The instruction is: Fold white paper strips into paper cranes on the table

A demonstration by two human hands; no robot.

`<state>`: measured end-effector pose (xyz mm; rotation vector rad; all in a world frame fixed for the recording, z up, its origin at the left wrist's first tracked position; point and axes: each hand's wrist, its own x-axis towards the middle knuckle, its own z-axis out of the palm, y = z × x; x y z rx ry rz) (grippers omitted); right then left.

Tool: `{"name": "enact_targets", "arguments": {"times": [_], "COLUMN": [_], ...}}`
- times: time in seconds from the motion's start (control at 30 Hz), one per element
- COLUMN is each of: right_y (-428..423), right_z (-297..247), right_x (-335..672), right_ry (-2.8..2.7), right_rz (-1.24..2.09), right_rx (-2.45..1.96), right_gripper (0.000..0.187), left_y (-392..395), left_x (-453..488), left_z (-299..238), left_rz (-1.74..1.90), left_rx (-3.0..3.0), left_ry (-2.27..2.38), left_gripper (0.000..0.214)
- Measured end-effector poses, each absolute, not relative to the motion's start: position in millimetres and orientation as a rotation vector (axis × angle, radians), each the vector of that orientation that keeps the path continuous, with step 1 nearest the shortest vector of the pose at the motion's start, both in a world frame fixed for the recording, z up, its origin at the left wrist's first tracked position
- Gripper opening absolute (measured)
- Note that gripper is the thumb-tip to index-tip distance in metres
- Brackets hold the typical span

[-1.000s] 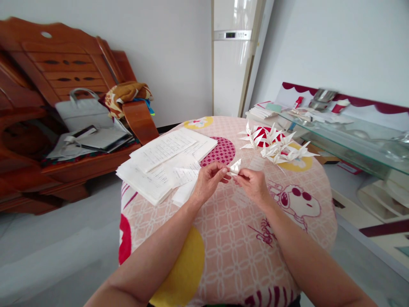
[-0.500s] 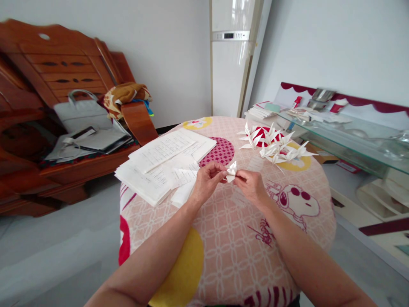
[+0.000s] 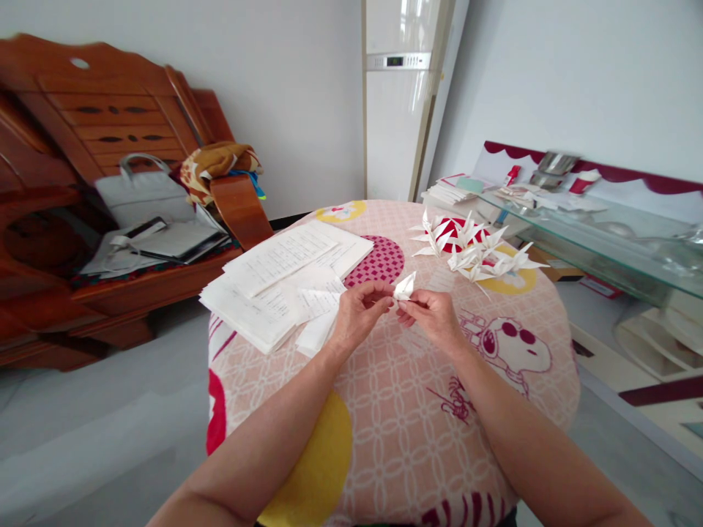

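A small folded piece of white paper [image 3: 405, 286] is pinched between my two hands over the middle of the round table. My left hand [image 3: 362, 311] grips its left side with thumb and fingers. On the other side my right hand [image 3: 431, 315] holds it with the fingertips closed. Its lower part is hidden by the fingers. Beyond my right hand lies a group of several white paper cranes [image 3: 477, 252]. A stack of written paper sheets [image 3: 263, 307] lies left of my left hand, with a loose folded strip [image 3: 317, 333] at its near edge.
A pink patterned cloth [image 3: 395, 439] covers the table. To the right stands a glass-topped stand [image 3: 593, 241] with papers, metal bowls [image 3: 554, 165] and a red cup [image 3: 583, 181]. A wooden bench [image 3: 126, 117] holding a grey bag [image 3: 137, 187] is at the left.
The folded paper has been turned in the fingers, and its white point now stands up to the right. Both hands have shifted only slightly. The cranes and sheets lie as before.
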<state>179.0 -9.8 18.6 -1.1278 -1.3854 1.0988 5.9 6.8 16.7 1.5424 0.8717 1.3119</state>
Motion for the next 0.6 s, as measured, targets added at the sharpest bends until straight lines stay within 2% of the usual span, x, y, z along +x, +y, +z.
{"name": "enact_targets", "arguments": {"times": [0.23, 0.6], "right_y": [-9, -7], "right_z": [19, 18], "right_x": [180, 180], "right_ry": [-1.291, -1.079], "right_rz": [1.186, 1.297], "right_rx": [-1.136, -1.111], "right_gripper": [0.044, 0.038], "left_y": [-1, -9], "left_x": [9, 13], "left_z": [12, 12], "left_rz": [1.390, 1.297], "left_rx": [1.891, 2.340], "left_ry": [1.024, 1.081], "left_gripper": [0.025, 0.039]}}
